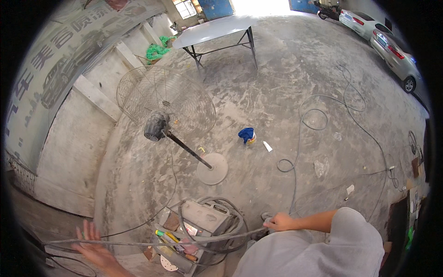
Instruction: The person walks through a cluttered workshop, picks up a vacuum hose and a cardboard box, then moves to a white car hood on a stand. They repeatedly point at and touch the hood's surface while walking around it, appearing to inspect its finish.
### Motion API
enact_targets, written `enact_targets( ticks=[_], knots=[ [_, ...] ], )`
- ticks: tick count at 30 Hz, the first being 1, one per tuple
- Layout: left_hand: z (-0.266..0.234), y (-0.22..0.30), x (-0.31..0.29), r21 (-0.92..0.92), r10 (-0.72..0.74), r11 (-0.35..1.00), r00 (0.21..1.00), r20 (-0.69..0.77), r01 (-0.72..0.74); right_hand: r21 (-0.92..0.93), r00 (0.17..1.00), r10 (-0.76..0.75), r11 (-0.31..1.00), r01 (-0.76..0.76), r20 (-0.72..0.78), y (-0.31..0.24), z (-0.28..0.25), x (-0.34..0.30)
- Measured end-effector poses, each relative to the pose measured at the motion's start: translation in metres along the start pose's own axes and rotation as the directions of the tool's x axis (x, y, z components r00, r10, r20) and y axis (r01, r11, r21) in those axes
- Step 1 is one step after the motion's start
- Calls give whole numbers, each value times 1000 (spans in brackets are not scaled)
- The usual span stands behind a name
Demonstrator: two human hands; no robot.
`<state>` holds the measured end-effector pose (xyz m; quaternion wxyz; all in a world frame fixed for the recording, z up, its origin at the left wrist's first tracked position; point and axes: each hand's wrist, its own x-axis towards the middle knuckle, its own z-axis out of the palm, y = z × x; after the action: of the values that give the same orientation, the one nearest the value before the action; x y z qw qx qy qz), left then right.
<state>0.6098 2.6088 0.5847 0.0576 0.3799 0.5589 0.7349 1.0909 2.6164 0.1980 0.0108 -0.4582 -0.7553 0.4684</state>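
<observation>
My right hand [280, 221] is closed round a dusty grey hose [194, 241], in front of my grey shirt. From there the hose runs left in a nearly straight line toward my left hand [94, 247]. That hand has its fingers spread, and the hose passes across it; it does not grip the hose. Below the hose stands a dusty grey tool cart [210, 216], with more hose looped over it. Its tray holds a yellow-handled tool [171, 236], a green-tipped marker-like tool [159, 233] and a pink cloth [190, 248]. A round sanding disc [169, 263] lies at its near side.
A large pedestal fan [157, 124] stands ahead on a round base [213, 169]. Beyond it is a panel on a stand [217, 31]. A small bucket with blue cloth [247, 135] and a white tube [267, 146] sit mid-floor. Hoses [297, 157] snake along the right.
</observation>
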Motion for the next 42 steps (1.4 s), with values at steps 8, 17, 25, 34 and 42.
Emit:
enact_targets(
  ticks=[8, 17, 25, 34, 42],
  knots=[
    [-14, -162, -236, 124, -650, 760, 750, 126, 638, 30, 830, -355, 914, 406, -429, -163, -34, 121],
    [57, -184, -305, 211, -98, 975, 721, 686, -68, 179, 675, -619, 670, 721, -401, -491, -32, 131],
    [56, -244, -318, 221, -125, 973, 642, 757, -71, 200, 744, -503, 753, 627, -439, -430, -11, 121],
    [76, -125, -229, -21, -273, 950, 857, 437, 313, 293, 769, -6, 923, 251, -639, -119, -54, 39],
    [98, -10, -202, -247, -229, 928, 950, 212, 279, 179, 972, 136, 979, -101, -192, 39, 120, -95]
  ],
)
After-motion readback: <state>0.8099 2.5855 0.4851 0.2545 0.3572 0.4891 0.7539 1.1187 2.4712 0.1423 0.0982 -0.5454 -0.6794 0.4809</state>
